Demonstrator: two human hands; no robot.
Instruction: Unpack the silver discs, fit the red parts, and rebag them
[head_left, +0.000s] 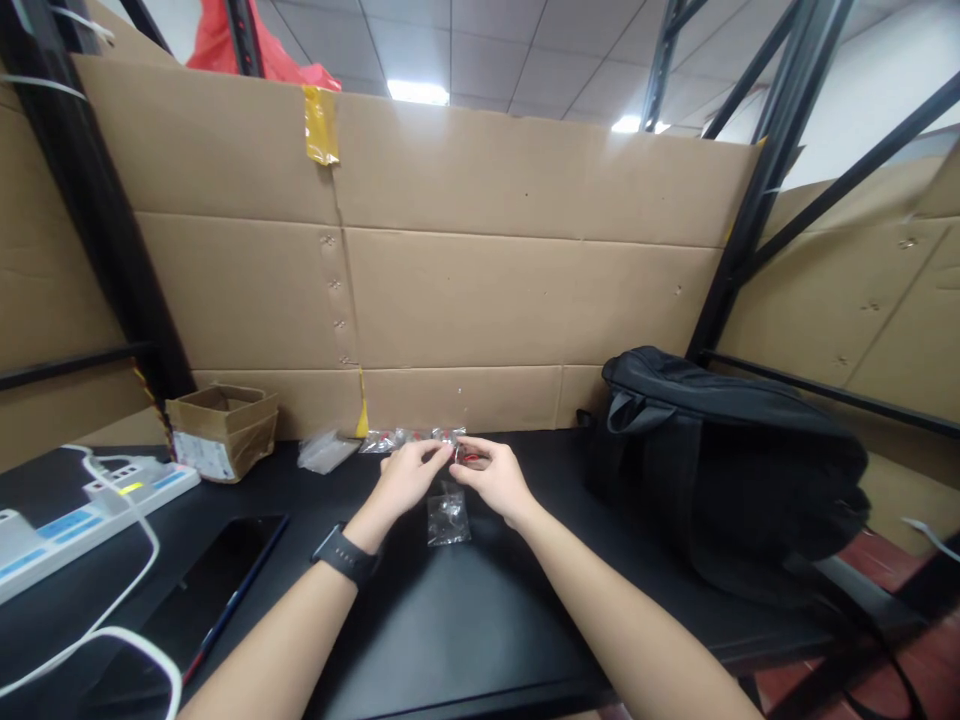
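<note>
My left hand and my right hand meet over the black tabletop, fingertips almost touching. Thumb and fingers of the right hand are closed on a small red-and-silver item, too small to identify. The left fingers are pinched against its near end; what exactly they grip is hidden. Just below the hands lies a clear plastic bag. Behind them, several small clear packets with red bits, such as the left packet, form a row along the cardboard wall.
A translucent bag and an open cardboard box stand at the back left. Nearer are a white power strip with cables and a dark tablet-like device. A black backpack fills the right side. Cardboard panels enclose the back.
</note>
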